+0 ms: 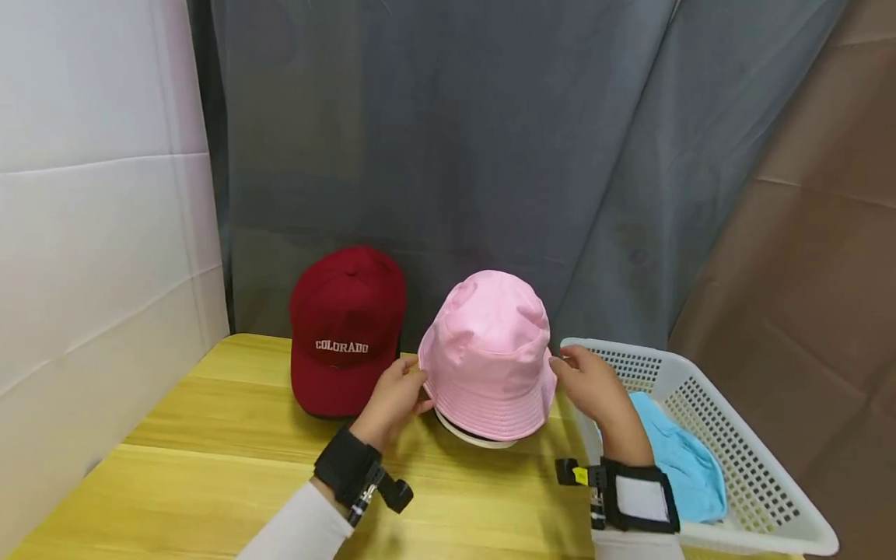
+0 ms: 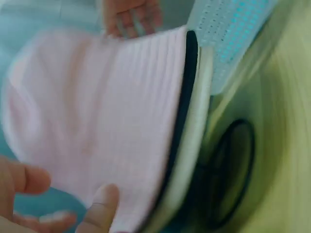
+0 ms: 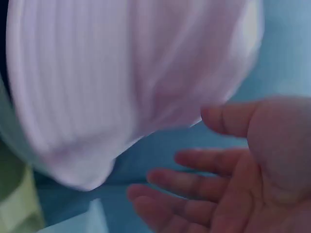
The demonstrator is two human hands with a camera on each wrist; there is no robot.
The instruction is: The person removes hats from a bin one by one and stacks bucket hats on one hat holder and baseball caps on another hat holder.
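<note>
A pink bucket hat [image 1: 486,358] sits upright on a white stand [image 1: 476,437] at the middle of the yellow wooden table [image 1: 210,467]. My left hand [image 1: 395,397] is at the hat's left brim, its fingertips touching or almost touching the edge. The blurred left wrist view shows the hat [image 2: 97,111] with the left hand's thumb and fingers [image 2: 29,182] spread beside it, not pinching. My right hand [image 1: 591,381] hovers at the right brim. Seen from the right wrist, that hand [image 3: 204,165] is relaxed, a little apart from the hat [image 3: 97,87].
A dark red cap [image 1: 346,327] lettered COLORADO stands left of the pink hat. A white perforated basket [image 1: 742,435] at the right table edge holds a light blue hat [image 1: 679,459]. Grey curtain hangs behind; a white wall panel is at left.
</note>
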